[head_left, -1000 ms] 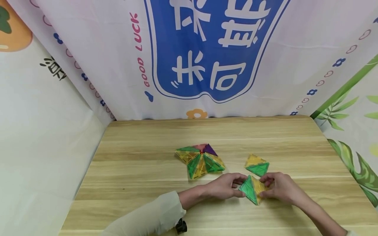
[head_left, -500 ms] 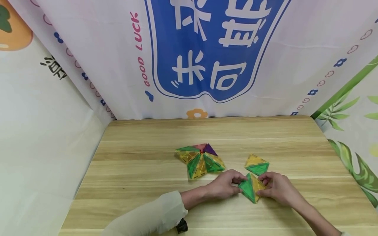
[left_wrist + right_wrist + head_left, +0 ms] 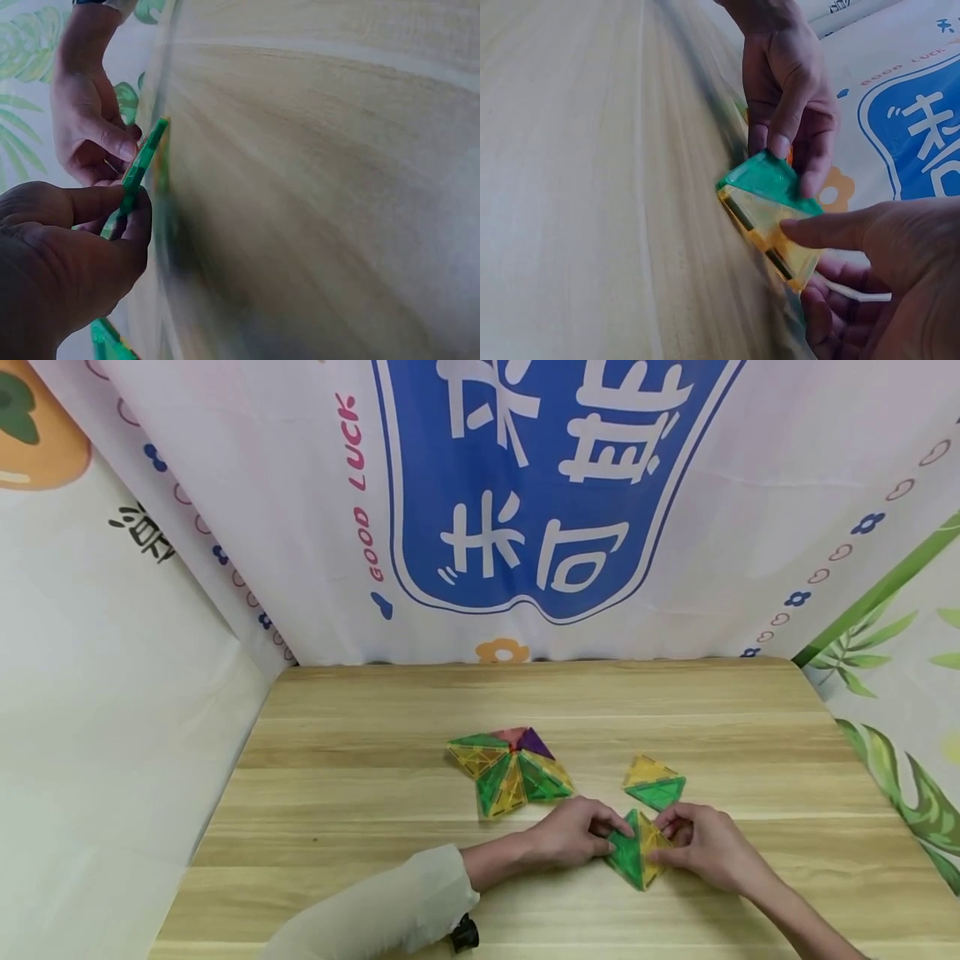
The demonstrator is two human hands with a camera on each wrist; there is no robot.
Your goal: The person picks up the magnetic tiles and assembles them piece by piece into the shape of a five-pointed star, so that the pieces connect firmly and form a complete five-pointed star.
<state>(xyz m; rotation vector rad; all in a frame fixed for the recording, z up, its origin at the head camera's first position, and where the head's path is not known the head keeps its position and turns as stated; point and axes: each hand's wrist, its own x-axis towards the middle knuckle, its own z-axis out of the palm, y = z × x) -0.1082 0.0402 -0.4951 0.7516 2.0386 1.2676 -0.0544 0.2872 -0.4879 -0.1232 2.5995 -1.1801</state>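
A green triangular magnetic tile (image 3: 625, 857) and a yellow triangular magnetic tile (image 3: 651, 858) stand joined along one edge, between the two hands. My left hand (image 3: 573, 833) pinches the green tile between thumb and fingers, seen edge-on in the left wrist view. From the other side my right hand (image 3: 705, 845) grips the yellow tile, its thumb flat on the face in the right wrist view. Just behind them, a second joined pair, one yellow tile (image 3: 649, 768) over one green tile (image 3: 657, 793), lies on the table.
Left of the hands sits a star-like cluster of magnetic tiles (image 3: 513, 777) in green, yellow, red and purple. The wooden table (image 3: 360, 710) ends at a printed cloth backdrop (image 3: 300, 527). A small black object (image 3: 464, 934) shows below the left sleeve.
The held pair has shifted slightly toward the table's front edge, after rising a little in between. The left fingers now reach further over the green tile. The other tiles stay where they were.
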